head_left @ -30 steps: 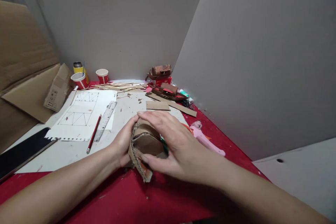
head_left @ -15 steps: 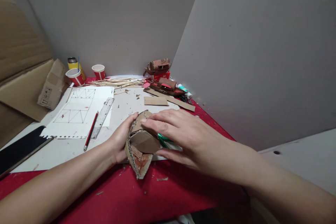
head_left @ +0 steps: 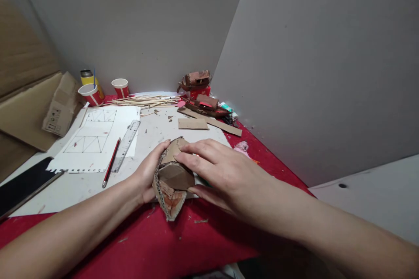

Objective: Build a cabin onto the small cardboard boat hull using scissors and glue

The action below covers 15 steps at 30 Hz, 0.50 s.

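Note:
A small cardboard model boat (head_left: 176, 177) is held near the table's front edge, its pointed end towards me. It has a curved cardboard roof and reddish-brown colouring inside the hull. My left hand (head_left: 151, 170) wraps round its left side, thumb up along the edge. From the right, my right hand (head_left: 222, 170) rests its fingertips on the roof, with the thumb low against the side. The far end of the boat and most of my left fingers are hidden. Behind my right hand a bit of something green shows.
A paper with drawn trusses (head_left: 88, 139), a ruler (head_left: 126, 146), a red pencil (head_left: 111, 162) and a black phone (head_left: 28, 187) lie left. Behind are thin sticks (head_left: 144, 101), paper cups (head_left: 120, 88), brown model boats (head_left: 208, 107) and cardboard strips (head_left: 193, 124). Large cardboard (head_left: 26, 113) leans left.
The view has shifted slightly. My right fingers have settled a little further onto the roof, covering more of the green thing. Both hands stay on the model boat.

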### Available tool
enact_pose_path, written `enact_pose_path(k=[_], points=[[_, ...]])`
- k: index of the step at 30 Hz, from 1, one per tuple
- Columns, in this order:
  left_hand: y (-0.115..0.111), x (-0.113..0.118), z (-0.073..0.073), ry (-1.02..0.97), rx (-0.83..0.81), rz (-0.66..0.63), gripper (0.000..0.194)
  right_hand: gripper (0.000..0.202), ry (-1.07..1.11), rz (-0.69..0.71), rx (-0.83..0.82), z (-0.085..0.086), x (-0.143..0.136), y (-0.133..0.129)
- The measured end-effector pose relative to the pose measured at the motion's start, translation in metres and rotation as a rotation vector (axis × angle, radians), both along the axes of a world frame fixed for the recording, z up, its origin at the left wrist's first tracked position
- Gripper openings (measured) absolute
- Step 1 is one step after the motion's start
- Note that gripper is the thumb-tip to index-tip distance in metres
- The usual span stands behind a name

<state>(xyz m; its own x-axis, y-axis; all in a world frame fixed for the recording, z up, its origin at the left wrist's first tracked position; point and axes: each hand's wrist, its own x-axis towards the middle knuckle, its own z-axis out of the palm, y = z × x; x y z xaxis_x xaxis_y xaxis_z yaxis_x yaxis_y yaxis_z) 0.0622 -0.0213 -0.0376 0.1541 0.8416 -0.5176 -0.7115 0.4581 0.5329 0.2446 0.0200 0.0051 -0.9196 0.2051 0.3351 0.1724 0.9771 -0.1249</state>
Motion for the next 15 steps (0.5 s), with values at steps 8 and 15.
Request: enact_pose_path(k=[8,15], points=[[0.0006,-0.0013,-0.0030,0.041,-0.027,-0.006,0.047,0.043,0.003,-0.002,-0.019,0.0005,-0.0023,0.0001],[-0.0001,-0.0002,0.0005,0.090,-0.023,0.054,0.044,0.036,-0.019,-0.022,-0.045,-0.0009,-0.0037,-0.0021]])
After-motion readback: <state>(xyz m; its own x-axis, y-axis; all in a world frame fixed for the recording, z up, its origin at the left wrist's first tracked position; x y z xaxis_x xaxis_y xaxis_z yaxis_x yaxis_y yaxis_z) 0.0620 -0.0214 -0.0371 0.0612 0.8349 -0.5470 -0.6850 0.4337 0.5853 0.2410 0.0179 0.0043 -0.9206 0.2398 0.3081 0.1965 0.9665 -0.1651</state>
